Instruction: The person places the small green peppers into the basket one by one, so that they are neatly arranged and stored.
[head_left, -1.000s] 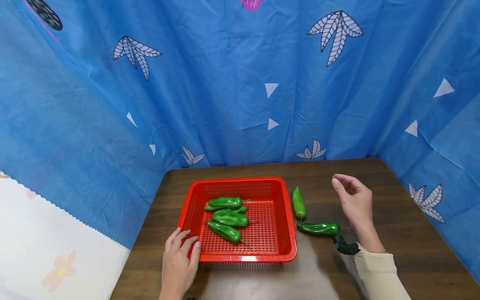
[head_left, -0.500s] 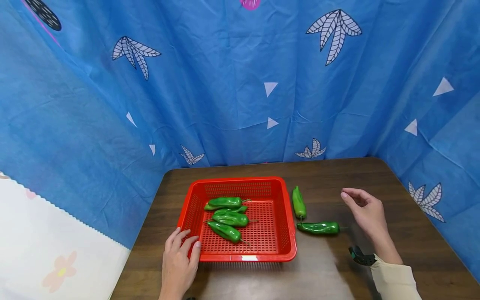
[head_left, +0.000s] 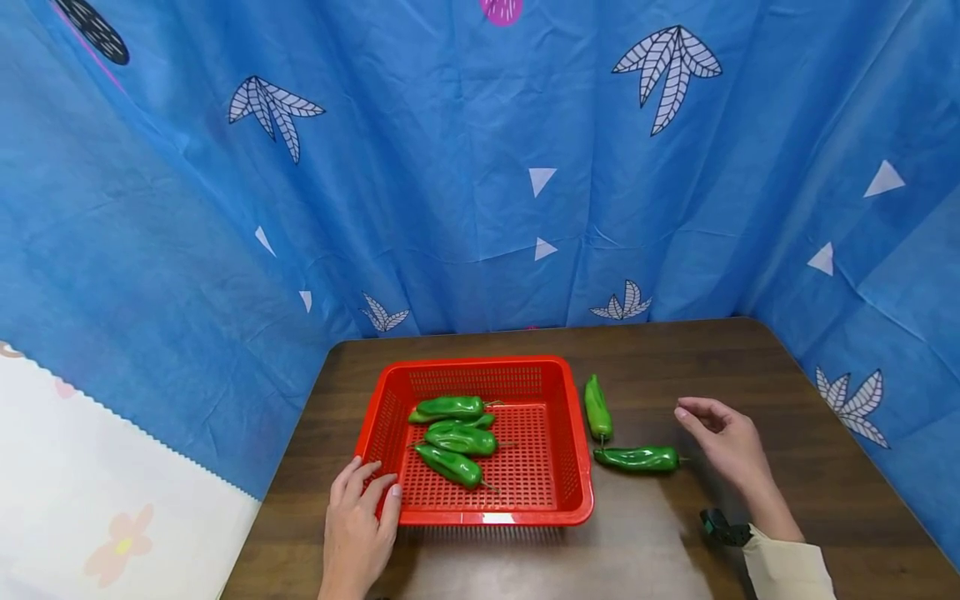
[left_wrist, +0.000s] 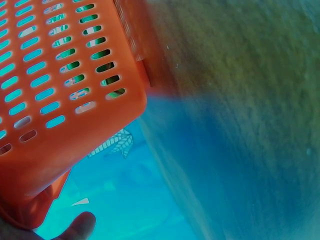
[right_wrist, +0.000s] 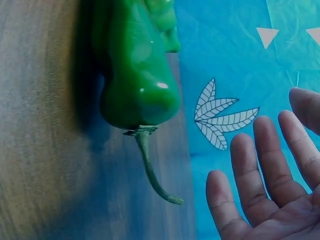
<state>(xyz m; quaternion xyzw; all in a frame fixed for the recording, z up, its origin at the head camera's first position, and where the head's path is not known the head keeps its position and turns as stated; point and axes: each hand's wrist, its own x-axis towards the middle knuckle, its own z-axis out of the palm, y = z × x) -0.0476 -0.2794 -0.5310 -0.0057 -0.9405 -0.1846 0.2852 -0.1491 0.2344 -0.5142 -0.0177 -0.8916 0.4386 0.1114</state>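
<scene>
My left hand [head_left: 362, 529] rests at the front left corner of a red plastic basket [head_left: 480, 517], its slightly bent fingers lying on the rim. In the left wrist view its thumb [left_wrist: 82, 225] sticks out apart from the basket's slotted wall [left_wrist: 107, 95]. Several green peppers [head_left: 448, 465] lie inside, towards the left. To the basket's right, a dark green pepper [head_left: 637, 458] lies crosswise on the table, and a lighter green pepper [head_left: 596, 408] lies lengthwise behind it. Holding nothing, my right hand [head_left: 731, 446] hovers right of the dark pepper's stem [right_wrist: 147, 167], fingers loosely bent.
The brown wooden table [head_left: 817, 467] carries the basket and the two loose peppers. Blue patterned cloth [head_left: 480, 208] hangs behind it and at the sides, and a white cloth area [head_left: 112, 492] is at the left. My right wrist wears a black device [head_left: 723, 528].
My right hand has moved right and towards me, coming lower beside the dark pepper's stem. The left hand, basket and peppers stay where they were.
</scene>
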